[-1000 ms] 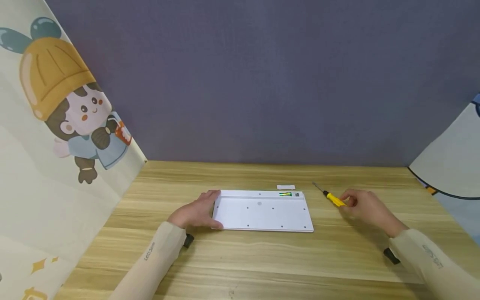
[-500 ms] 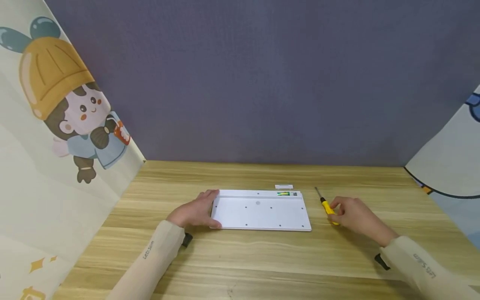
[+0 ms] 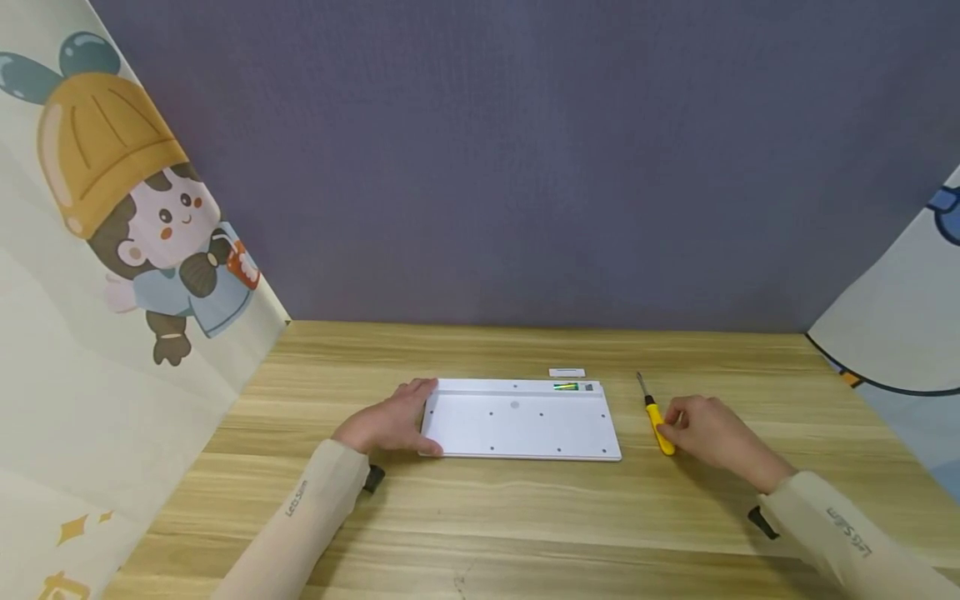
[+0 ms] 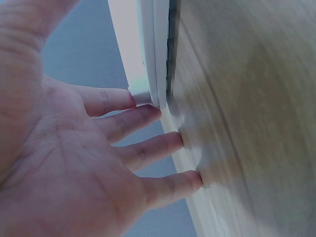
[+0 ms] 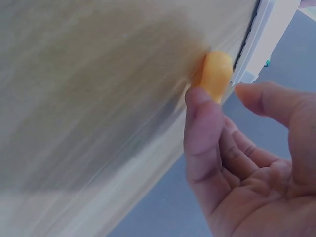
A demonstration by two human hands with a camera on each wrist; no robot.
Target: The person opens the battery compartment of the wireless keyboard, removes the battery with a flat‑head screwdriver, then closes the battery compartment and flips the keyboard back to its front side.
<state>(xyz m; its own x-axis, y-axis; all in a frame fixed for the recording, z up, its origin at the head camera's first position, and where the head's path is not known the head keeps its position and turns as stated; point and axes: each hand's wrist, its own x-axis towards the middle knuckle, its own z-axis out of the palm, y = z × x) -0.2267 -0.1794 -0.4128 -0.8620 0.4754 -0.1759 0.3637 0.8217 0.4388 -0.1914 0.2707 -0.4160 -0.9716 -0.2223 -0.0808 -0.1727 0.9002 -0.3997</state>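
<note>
A white keyboard (image 3: 517,429) lies underside up on the table, screws dotted across its back. Its battery compartment at the upper right is uncovered, with a green and gold battery (image 3: 566,387) inside. My left hand (image 3: 390,422) spans the keyboard's left end, thumb at the near corner and fingers at the far one. Those fingers look nearly straight in the left wrist view. To the right lies a screwdriver (image 3: 662,433) with a yellow handle, its tip pointing away. My right hand (image 3: 705,429) is beside the handle; the right wrist view shows the thumb apart from it and the index finger against or near it.
A small white battery cover (image 3: 566,372) lies just behind the keyboard. The wooden table (image 3: 465,533) meets a dark grey panel (image 3: 525,167) at the back. A cartoon-printed panel (image 3: 67,400) stands on the left, another printed panel on the right.
My right hand has moved left and nearer with the screwdriver, setting it closer to the keyboard, more upright in view. The thumb has since come off the handle. The left hand has stayed put.
</note>
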